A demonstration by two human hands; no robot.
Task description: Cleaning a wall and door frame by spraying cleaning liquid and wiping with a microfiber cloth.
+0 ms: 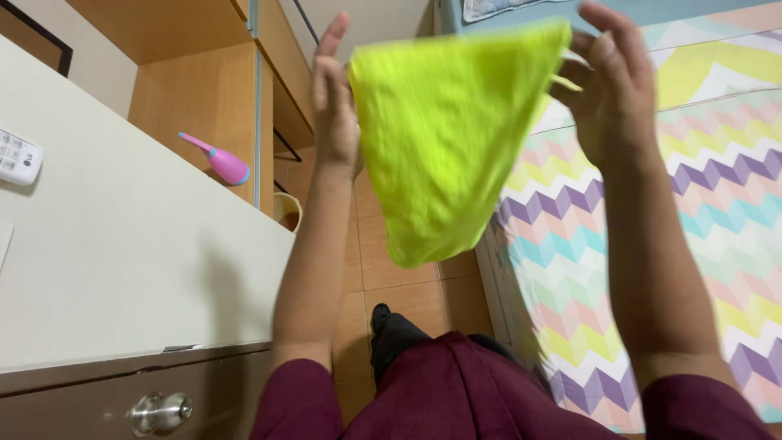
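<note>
Hands raised at twelve o'clock hold a bright yellow-green piece of soft cloth [444, 130] up in the air between them, its lower point hanging free above the tiled floor [407, 285]. The left hand [334, 106] grips the cloth's left corner, fingers upright; the right hand [607, 85] pinches the right top corner between thumb and fingertips. A light pinch like that could slip, I judge, and the cloth would drop to the floor or drape over the person's dark red lap. At three o'clock lies a mattress with a pastel zigzag cover [668, 220]. At nine o'clock stands a cream cabinet top [122, 244] with a white remote [18, 156], and beyond it a pink pointed bottle [220, 161] on a wooden shelf. Nothing stands between hands and cloth.
</note>
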